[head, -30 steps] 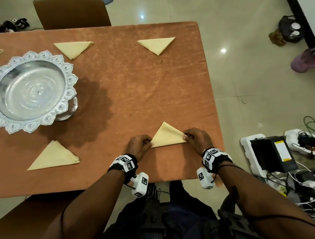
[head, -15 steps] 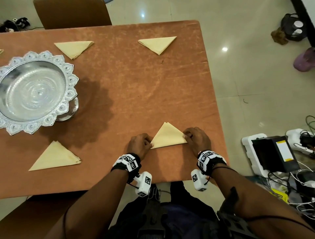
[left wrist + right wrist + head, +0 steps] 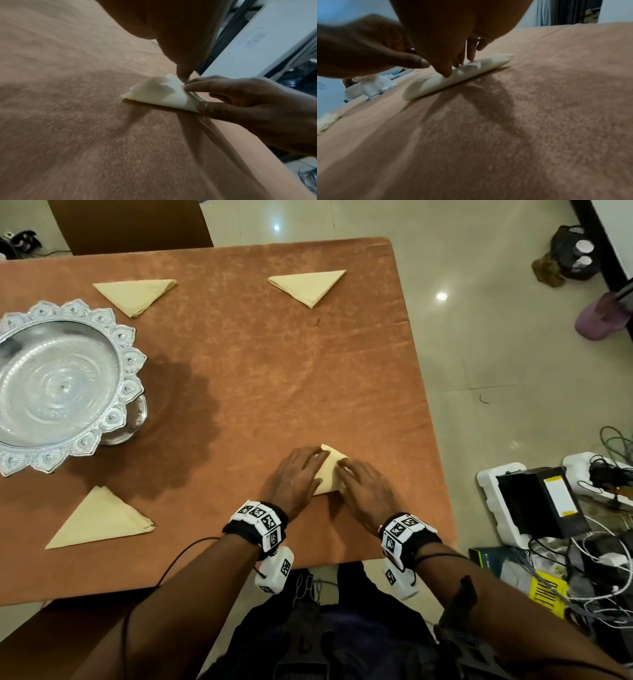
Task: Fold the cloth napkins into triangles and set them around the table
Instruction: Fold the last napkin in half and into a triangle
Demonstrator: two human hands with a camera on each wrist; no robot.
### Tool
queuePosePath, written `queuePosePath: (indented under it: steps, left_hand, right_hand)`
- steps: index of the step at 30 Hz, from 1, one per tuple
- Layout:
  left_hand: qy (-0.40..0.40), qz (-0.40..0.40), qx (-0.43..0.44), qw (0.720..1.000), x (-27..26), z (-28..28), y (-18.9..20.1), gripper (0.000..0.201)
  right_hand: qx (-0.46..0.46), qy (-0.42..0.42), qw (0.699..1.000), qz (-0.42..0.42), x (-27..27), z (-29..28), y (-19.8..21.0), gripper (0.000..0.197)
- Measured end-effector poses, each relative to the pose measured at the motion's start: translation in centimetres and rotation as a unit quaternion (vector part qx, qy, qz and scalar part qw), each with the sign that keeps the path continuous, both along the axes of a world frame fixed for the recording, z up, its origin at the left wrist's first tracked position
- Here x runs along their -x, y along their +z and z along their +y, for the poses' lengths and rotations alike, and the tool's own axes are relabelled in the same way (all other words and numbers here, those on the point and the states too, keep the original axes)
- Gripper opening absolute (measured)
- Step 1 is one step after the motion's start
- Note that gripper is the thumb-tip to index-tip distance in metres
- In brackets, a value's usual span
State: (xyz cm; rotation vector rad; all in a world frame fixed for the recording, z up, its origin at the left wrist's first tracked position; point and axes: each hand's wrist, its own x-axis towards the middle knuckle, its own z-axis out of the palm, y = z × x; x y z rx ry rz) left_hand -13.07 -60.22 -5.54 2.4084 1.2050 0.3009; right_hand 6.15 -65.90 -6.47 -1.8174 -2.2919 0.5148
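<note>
a: so the napkin (image 3: 330, 474) is a pale yellow folded triangle near the front edge of the table (image 3: 274, 364), right half, tip pointing away from the person. left hand (image 3: 294, 477) and right hand (image 3: 368, 491) both lie flat on it, fingers straight and pressing down, nothing pinched afaict.

b: yep, left wrist cam shows the right hand's fingertips (image 3: 188, 86) on top of the cloth and its thumb at the near corner. how much of the napkin can u actually see?

a: not much from the head cam, only a strip between the hands plus the tip. right wrist cam is blurry, the cloth (image 3: 453, 77) just reads as a pale band under the fingers.

b: other stuff?

a: three more folded triangles: front left napkin (image 3: 99, 520), far left napkin (image 3: 135, 294), far right napkin (image 3: 308, 285). big silver tray (image 3: 102, 436) on the left, partly cut off by the frame. brown chair (image 3: 130, 224) at the far side, tangle of cables and boxes (image 3: 548, 508) on the floor to the right.
</note>
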Motion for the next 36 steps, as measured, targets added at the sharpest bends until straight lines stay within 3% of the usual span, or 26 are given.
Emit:
queuePosePath:
  steps: [5,8,14,24,27,30,31,33,36]
  left_hand:
    - [-0.124,0.114,0.048,0.985,-1.4,0.4,-0.6,0.079]
    - [-0.119,0.184,0.085,0.972,-0.7,0.8,-1.7,0.082]
    - [-0.142,0.229,0.125,0.955,0.3,1.6,-2.2,0.083]
    - [-0.126,0.265,0.097,0.951,0.8,2.2,-2.5,0.101]
    - [-0.067,0.198,0.104,0.972,0.8,2.4,-1.6,0.099]
    - [0.001,0.105,0.026,0.994,1.8,2.1,-0.4,0.063]
    - [0.032,0.065,0.013,0.997,2.2,1.9,-0.1,0.045]
    - [0.081,-0.011,0.061,0.995,2.5,1.2,0.5,0.024]
    - [0.067,-0.02,0.173,0.982,2.5,0.4,0.2,0.019]
  right_hand:
    - [0.097,0.057,0.993,-0.048,1.3,-0.3,-0.9,0.064]
    - [0.132,0.08,0.984,-0.092,1.3,-0.5,-1.3,0.074]
    - [0.159,0.097,0.974,-0.126,0.0,-0.8,-1.5,0.078]
    - [0.197,0.012,0.968,-0.152,-4.8,-1.4,-1.1,0.087]
    - [0.152,-0.036,0.985,-0.07,-4.1,-0.5,0.0,0.076]
    - [0.016,-0.137,0.982,0.13,-2.6,0.7,1.1,0.039]
    - [0.019,-0.177,0.962,0.206,-1.9,1.2,1.4,0.028]
    - [0.136,-0.242,0.895,0.35,-0.3,2.6,1.8,0.023]
    - [0.294,-0.262,0.805,0.444,1.9,4.7,1.6,0.023]
